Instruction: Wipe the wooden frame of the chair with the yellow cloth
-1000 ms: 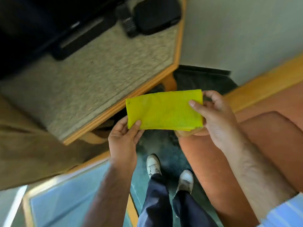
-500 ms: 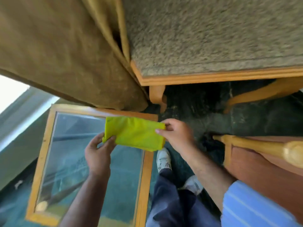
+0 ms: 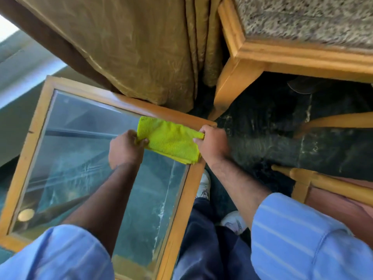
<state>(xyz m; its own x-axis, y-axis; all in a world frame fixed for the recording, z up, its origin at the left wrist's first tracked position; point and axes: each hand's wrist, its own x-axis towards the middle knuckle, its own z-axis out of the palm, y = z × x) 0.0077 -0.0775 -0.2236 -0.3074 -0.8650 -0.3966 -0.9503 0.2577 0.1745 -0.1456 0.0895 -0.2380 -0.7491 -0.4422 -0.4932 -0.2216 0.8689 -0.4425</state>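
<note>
The folded yellow cloth (image 3: pixel 171 139) is stretched between both hands in front of me. My left hand (image 3: pixel 125 147) pinches its left end and my right hand (image 3: pixel 214 145) grips its right end. The cloth hangs above the corner of a glass-topped side table. The chair (image 3: pixel 321 183) with its light wooden frame and orange-brown seat shows at the lower right, apart from the cloth and both hands. Only its arm rail and part of the seat are in view.
A wood-framed glass table (image 3: pixel 36 130) lies below my left arm. A golden-brown curtain (image 3: pixel 131 47) hangs at the top. A granite-topped wooden table (image 3: pixel 282 55) with a leg stands upper right. Dark carpet (image 3: pixel 272 142) and my shoes lie between.
My view has swung left and down, from the chair seat to the glass table. Both hands kept hold of the cloth, which is now folded smaller and carried over the table corner.
</note>
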